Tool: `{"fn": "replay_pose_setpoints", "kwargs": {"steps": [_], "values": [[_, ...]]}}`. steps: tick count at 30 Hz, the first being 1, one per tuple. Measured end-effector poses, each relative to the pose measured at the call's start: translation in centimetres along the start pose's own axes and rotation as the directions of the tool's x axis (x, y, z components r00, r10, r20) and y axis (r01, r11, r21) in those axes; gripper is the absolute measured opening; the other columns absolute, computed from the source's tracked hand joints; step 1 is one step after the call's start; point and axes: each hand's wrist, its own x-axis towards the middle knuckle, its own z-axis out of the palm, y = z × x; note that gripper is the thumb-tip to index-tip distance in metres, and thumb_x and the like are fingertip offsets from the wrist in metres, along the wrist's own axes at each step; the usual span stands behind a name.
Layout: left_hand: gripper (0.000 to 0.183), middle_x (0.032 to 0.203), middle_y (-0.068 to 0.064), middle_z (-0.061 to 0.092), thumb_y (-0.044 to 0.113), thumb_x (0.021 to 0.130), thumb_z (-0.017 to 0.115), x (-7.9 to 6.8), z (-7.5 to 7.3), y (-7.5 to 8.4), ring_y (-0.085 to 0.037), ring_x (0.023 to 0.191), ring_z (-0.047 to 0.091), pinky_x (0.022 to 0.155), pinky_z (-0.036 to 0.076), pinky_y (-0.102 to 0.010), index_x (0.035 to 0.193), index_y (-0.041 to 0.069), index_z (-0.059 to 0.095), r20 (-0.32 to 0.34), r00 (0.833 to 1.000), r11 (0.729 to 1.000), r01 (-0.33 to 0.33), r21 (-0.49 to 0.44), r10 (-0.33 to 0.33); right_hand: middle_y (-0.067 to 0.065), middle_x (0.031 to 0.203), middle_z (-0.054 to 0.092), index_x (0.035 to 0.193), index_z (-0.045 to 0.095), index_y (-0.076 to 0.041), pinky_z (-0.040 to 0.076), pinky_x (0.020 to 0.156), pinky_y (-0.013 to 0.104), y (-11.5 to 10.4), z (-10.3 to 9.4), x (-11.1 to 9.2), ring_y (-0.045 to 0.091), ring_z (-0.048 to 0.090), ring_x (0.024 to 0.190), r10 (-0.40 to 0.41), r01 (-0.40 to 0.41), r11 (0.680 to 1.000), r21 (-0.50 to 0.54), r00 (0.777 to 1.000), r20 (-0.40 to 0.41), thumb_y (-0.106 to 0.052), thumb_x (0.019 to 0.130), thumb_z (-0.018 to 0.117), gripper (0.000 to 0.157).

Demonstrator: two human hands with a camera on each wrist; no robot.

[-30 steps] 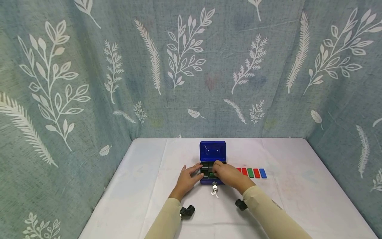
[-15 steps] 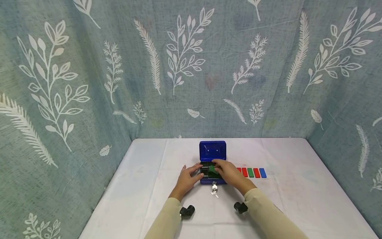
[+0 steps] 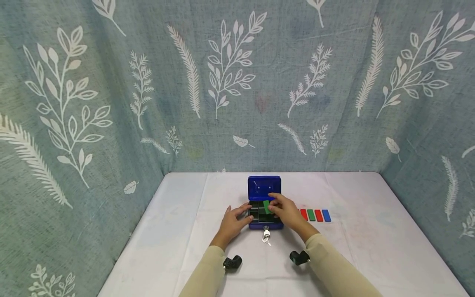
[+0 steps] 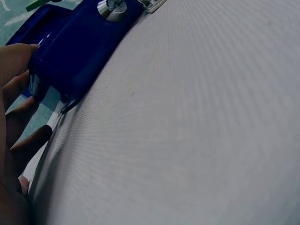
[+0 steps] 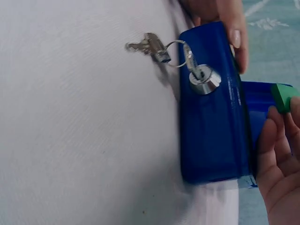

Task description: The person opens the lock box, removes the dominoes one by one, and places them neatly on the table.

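Observation:
A blue cash box stands on the table with its lid raised and a dark divided tray inside. My left hand rests against its left side, thumb at the top edge and fingers spread, as the left wrist view also shows. Above the tray, my right hand pinches a small green block between thumb and fingers. The block is tilted upright, clear of the tray floor. Keys hang on a ring from the front lock.
To the right of the box lies a row of flat blocks: red, green, another red and blue. My right hand partly hides the row's left end. A patterned curtain hangs behind the white table.
My right hand has lifted the green block up from the tray's front part and tipped it upright. The left hand stays at the box's side.

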Motion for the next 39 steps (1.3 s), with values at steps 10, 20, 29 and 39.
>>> {"fn": "replay_pose_setpoints", "kwargs": {"steps": [10,20,29,39], "values": [[0.048,0.136,0.008,0.056,0.041,0.083,0.073,0.1,0.1,-0.3,-0.017,0.130,0.048,0.119,0.006,-0.047,0.127,0.022,0.067,0.002,1.000,1.000,0.016,-0.021,-0.016,0.009,0.094,0.067,0.117,0.065,-0.001,0.060,0.068,0.036,0.1,-0.5,0.0,0.023,0.067,0.080,0.185,-0.174,0.922,0.345,0.983,0.000,-0.003,0.089,0.068,0.028],[0.048,0.137,0.007,0.056,0.041,0.083,0.074,0.1,0.2,-0.4,-0.018,0.130,0.047,0.119,0.005,-0.047,0.127,0.021,0.067,0.002,1.000,0.999,0.012,-0.041,-0.011,0.011,0.096,0.063,0.120,0.064,0.000,0.059,0.065,0.034,0.4,-0.6,-0.2,0.025,0.069,0.079,0.226,-0.209,0.910,0.359,0.974,-0.007,-0.002,0.089,0.068,0.032],[0.050,0.137,0.010,0.055,0.043,0.084,0.073,0.1,-0.1,-0.4,-0.017,0.132,0.045,0.119,0.006,-0.048,0.128,0.022,0.066,0.006,1.000,0.999,0.013,-0.034,-0.013,0.009,0.097,0.064,0.120,0.065,-0.003,0.058,0.066,0.033,0.4,-1.3,-0.5,0.024,0.068,0.081,0.236,-0.221,0.921,0.320,0.972,-0.008,-0.006,0.091,0.067,0.029],[0.049,0.136,0.006,0.057,0.041,0.084,0.073,0.0,0.0,-0.3,-0.022,0.131,0.047,0.118,0.007,-0.053,0.126,0.019,0.067,-0.009,1.000,0.998,-0.014,-0.055,0.013,0.010,0.099,0.063,0.120,0.064,-0.001,0.058,0.069,0.034,1.0,-2.2,-1.0,0.023,0.066,0.082,0.234,-0.212,0.921,0.326,0.972,-0.029,-0.008,0.092,0.067,0.029]]}}
